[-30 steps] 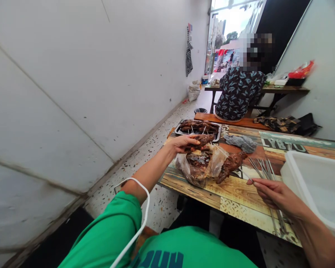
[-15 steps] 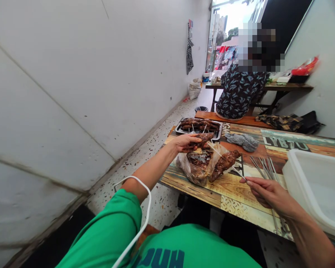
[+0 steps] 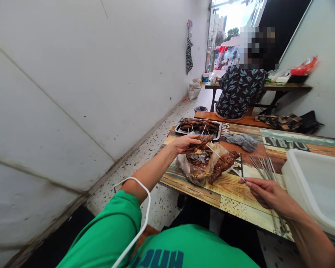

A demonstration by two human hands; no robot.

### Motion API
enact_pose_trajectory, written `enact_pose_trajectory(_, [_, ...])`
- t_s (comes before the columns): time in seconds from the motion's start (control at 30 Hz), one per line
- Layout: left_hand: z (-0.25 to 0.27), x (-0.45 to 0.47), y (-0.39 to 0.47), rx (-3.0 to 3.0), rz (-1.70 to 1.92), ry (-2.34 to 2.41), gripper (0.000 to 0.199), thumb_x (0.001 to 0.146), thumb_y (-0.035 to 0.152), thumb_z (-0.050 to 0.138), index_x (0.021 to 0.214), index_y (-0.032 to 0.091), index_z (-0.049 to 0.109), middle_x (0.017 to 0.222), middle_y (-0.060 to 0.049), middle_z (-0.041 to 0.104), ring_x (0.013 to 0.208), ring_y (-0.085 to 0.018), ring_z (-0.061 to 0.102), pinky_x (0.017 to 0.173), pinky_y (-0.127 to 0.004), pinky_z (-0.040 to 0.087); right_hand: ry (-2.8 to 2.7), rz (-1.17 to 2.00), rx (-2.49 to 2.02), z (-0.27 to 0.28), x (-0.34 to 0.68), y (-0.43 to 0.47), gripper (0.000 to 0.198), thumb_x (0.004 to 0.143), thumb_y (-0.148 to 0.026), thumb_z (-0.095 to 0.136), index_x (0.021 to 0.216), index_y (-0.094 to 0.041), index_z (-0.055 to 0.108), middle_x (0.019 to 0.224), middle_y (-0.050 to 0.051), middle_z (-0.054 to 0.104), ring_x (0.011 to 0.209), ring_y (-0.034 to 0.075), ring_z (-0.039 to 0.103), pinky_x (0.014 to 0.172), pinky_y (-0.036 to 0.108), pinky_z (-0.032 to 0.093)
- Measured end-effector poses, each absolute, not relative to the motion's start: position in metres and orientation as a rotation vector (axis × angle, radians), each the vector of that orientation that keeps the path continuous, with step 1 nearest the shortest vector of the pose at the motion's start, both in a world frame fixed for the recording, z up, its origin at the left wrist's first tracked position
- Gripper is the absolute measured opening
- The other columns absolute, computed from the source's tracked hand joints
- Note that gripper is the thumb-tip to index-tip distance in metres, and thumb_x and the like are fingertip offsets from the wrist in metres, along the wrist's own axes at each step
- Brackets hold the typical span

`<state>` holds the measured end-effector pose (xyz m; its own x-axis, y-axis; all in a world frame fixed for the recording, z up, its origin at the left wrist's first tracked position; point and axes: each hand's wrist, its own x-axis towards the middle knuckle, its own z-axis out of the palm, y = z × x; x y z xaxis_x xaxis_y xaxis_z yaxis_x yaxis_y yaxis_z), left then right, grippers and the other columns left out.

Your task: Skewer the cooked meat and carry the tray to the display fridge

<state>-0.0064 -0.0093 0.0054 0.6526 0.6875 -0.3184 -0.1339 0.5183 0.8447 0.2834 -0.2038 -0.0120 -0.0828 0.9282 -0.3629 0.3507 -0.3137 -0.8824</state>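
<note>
My left hand (image 3: 186,143) is wrapped round a dark, glazed piece of meat (image 3: 204,141) above an open plastic bag (image 3: 194,174). My right hand (image 3: 264,190) pinches the end of a thin metal skewer (image 3: 214,150) near the table's front edge. The skewer slants up and left to the held meat. A second long piece of meat (image 3: 225,166), coated red-brown, covers its middle, and I cannot tell whether the skewer runs through or behind that piece. More dark meat (image 3: 198,158) lies inside the bag.
Behind the bag stands a tray (image 3: 217,134) of skewered meat, beside a grey cloth (image 3: 242,142). Loose metal skewers (image 3: 265,167) lie by a white plastic tub (image 3: 298,178). A person (image 3: 241,91) sits beyond, back turned. A white cable (image 3: 148,208) loops over my left arm.
Hardly anything differs. My right hand has shifted slightly left with the skewer, and the held meat looks tilted a little differently. The seated person's head has moved slightly.
</note>
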Motion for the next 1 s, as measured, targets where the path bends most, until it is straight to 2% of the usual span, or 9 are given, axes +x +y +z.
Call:
enact_pose_trajectory(0.2, [0.0034, -0.0039, -0.0097, 0.913, 0.557, 0.696, 0.036, 0.077, 0.001, 0.061, 0.11, 0.013, 0.068, 0.082, -0.008, 0.072, 0.061, -0.013, 0.067, 0.044, -0.016, 0.05, -1.314, 1.454, -1.656, -0.0094, 0.2783, -0.2045, 0.096, 0.06, -0.08, 0.064, 0.118, -0.005, 0.058, 0.054, -0.012, 0.024, 0.042, 0.002, 0.018, 0.039, 0.02, 0.011])
enact_pose_trajectory(0.6, [0.0062, -0.0053, -0.0091, 0.912, 0.555, 0.67, 0.038, 0.079, 0.002, 0.056, 0.114, 0.013, 0.065, 0.083, -0.008, 0.073, 0.067, -0.014, 0.069, 0.045, -0.015, 0.049, -1.271, 1.448, -1.627, -0.0153, 0.2818, -0.2082, 0.089, 0.063, -0.076, 0.066, 0.119, -0.007, 0.059, 0.055, -0.011, 0.023, 0.042, 0.002, 0.018, 0.04, 0.02, 0.011])
enact_pose_trajectory(0.83, [0.0048, -0.0063, -0.0104, 0.942, 0.515, 0.647, 0.036, 0.075, 0.003, 0.062, 0.11, 0.013, 0.068, 0.089, -0.009, 0.074, 0.067, -0.015, 0.07, 0.047, -0.016, 0.05, -1.283, 1.454, -1.663, -0.0092, 0.2824, -0.2067, 0.095, 0.059, -0.08, 0.065, 0.117, -0.006, 0.058, 0.053, -0.013, 0.021, 0.041, 0.002, 0.017, 0.039, 0.02, 0.01])
enact_pose_trajectory(1.0, [0.003, -0.0056, -0.01, 0.96, 0.495, 0.623, 0.033, 0.073, 0.004, 0.065, 0.105, 0.013, 0.069, 0.087, -0.009, 0.074, 0.07, -0.016, 0.071, 0.047, -0.017, 0.05, -1.295, 1.444, -1.651, -0.0096, 0.2816, -0.2065, 0.092, 0.061, -0.079, 0.065, 0.117, -0.007, 0.059, 0.054, -0.013, 0.022, 0.041, 0.002, 0.018, 0.039, 0.02, 0.011])
